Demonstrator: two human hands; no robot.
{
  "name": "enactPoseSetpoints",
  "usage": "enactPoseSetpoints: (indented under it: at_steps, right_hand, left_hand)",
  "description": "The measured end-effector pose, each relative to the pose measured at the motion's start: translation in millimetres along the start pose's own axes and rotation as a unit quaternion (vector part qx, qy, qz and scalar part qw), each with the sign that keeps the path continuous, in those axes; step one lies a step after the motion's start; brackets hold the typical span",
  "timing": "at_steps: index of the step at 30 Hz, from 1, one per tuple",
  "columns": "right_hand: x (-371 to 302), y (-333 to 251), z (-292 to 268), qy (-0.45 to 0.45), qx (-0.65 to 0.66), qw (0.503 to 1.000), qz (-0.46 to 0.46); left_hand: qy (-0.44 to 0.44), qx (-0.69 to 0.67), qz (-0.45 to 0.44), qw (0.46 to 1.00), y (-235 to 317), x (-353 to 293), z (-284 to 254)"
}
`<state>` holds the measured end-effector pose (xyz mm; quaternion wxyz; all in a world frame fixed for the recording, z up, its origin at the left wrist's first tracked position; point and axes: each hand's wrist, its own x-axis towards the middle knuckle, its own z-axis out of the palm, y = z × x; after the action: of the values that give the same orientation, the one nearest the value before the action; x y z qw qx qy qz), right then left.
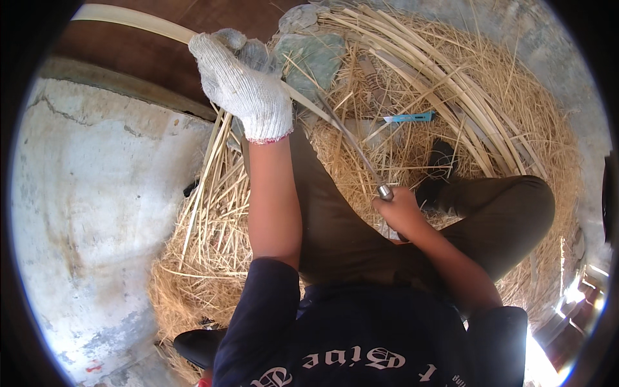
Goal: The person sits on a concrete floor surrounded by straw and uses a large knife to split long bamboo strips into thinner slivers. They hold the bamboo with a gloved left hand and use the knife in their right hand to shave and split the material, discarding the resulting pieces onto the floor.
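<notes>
While the left arm (pixel 274 206) extends forward, nearly straight, its white-gloved left hand (pixel 242 93) has fingers clamped on a pale strip (pixel 138 19). Strip: one, bowed, running from beyond the straw's far left edge, through the left hand, toward the knife. Right arm (pixel 451 258): bent, forearm angled inward and forward. Right hand (pixel 401 209): bare, fingers closed round the knife (pixel 361 151), blade pointing forward-left, meeting or overlapping the strip; contact cannot be told. Cutter (pixel 412 117): blue, on the straw (pixel 174 303). Loose strips (pixel 477 109): curved, along the straw's far right edge.
</notes>
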<state>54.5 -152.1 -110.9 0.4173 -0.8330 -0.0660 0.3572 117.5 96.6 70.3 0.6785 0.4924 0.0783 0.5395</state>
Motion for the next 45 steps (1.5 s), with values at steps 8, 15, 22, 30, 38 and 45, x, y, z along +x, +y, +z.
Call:
enactPoseSetpoints:
  at_steps: [8,15,22,30,38,45]
  right_hand:
    - [8.3,-9.6,2.2,0.088,-0.029,0.991,-0.1]
    - [26.2,-10.4,-18.3,0.155,-0.007,0.985,-0.077]
    - [-5.3,-29.4,-35.1,0.16,0.074,0.961,-0.211]
    - [8.3,-24.8,-33.1,0.235,-0.04,0.936,-0.259]
    - [23.6,-5.1,-25.1,0.143,-0.073,0.985,-0.057]
    - [7.8,-16.3,-13.6,0.189,-0.079,0.928,-0.31]
  left_hand:
    - [-0.051,-0.107,0.067,0.991,40.0,5.0,-19.8]
    - [-0.241,-0.198,0.164,0.936,141.4,-42.4,-27.2]
    - [-0.254,-0.234,0.181,0.921,165.9,-42.9,-53.6]
    - [-0.212,-0.32,0.184,0.905,190.7,-28.1,-91.5]
    - [-0.21,-0.237,0.142,0.938,149.6,-38.7,-40.6]
    - [-0.221,-0.264,0.14,0.928,159.1,-37.9,-47.3]
